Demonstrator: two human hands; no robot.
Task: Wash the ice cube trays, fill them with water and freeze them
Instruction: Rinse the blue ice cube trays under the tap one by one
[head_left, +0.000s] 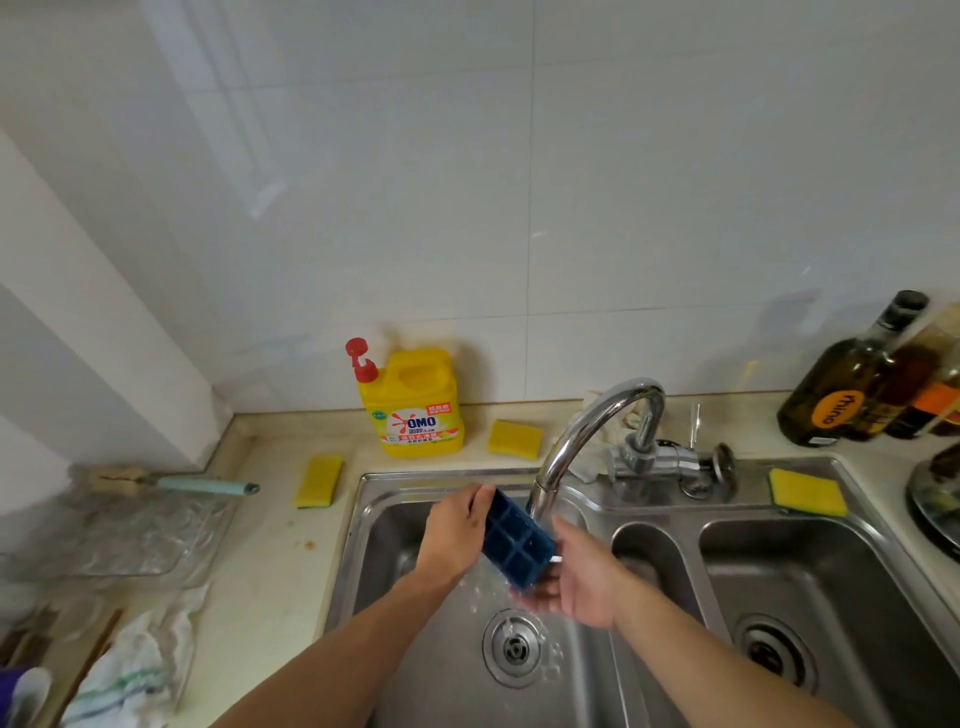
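Head view: the blue ice cube tray (517, 540) is over the left basin of the steel sink (363, 519), just under the mouth of the curved tap (587, 431). It is tilted with its compartments facing up and its near end lower, probably so rinse water drains off that end; drops splash below it, above the drain (511, 647). The left hand (457, 530) grips the far, upper end with its fingers curled over the edge. The right hand (576, 577) cradles the lower end, fingers underneath and thumb along the side, so both hands are closed round the tray.

The pale countertop meets a white tiled wall. At its back edge stand a yellow detergent bottle (415, 405) and a yellow sponge (514, 438), with dark bottles (841, 384) towards the right corner. Left of the sink lie a second sponge (318, 480) and a teal-handled brush (208, 486)
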